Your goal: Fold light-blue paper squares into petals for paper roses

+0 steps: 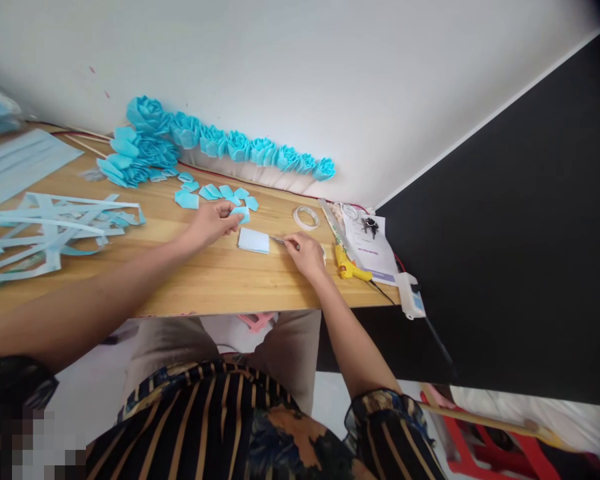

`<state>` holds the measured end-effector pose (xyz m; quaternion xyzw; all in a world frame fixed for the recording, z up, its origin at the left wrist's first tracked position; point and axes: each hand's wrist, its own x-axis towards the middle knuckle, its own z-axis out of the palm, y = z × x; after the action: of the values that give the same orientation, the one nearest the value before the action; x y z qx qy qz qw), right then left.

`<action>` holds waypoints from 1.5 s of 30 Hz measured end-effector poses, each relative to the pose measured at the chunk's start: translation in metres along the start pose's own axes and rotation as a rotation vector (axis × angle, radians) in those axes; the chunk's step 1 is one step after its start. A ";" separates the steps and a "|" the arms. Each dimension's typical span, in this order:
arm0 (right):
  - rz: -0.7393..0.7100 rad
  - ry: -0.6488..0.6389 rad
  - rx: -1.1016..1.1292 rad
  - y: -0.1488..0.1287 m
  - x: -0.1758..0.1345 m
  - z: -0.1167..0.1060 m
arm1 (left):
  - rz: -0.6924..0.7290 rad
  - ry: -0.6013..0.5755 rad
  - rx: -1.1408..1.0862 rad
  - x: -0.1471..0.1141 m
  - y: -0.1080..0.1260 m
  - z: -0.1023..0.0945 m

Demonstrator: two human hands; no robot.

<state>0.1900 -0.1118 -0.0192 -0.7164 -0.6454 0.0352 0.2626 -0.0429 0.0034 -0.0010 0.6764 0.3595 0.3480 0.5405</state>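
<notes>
Left hand (214,221) pinches a partly covered blue piece (242,214); right hand (305,253) grips a tool (277,239), handle mostly hidden; pale stack (254,241) between them.

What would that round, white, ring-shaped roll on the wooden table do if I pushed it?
Lying flat as it is, the round, white, ring-shaped roll would probably slide across the wooden table instead of rolling. Stood on its curved edge, it might roll away easily. Its wide open middle suggests it's light for its size.
</notes>
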 end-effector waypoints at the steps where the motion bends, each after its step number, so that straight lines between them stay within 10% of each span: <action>1: 0.009 0.005 0.010 0.001 0.001 0.001 | 0.001 0.001 0.003 0.000 0.000 0.000; 19: 0.140 0.093 0.415 -0.001 0.008 0.000 | -0.131 -0.098 -0.061 0.000 0.003 0.006; 32: -0.740 0.335 0.110 -0.049 0.051 -0.001 | -0.204 -0.265 -0.126 -0.001 -0.004 0.007; 45: -0.796 0.323 0.149 -0.041 0.044 0.007 | -0.325 -0.372 -0.199 -0.006 0.007 0.010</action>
<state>0.1569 -0.0669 0.0050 -0.3869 -0.8176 -0.1349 0.4045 -0.0363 -0.0073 0.0039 0.6057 0.3222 0.1600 0.7098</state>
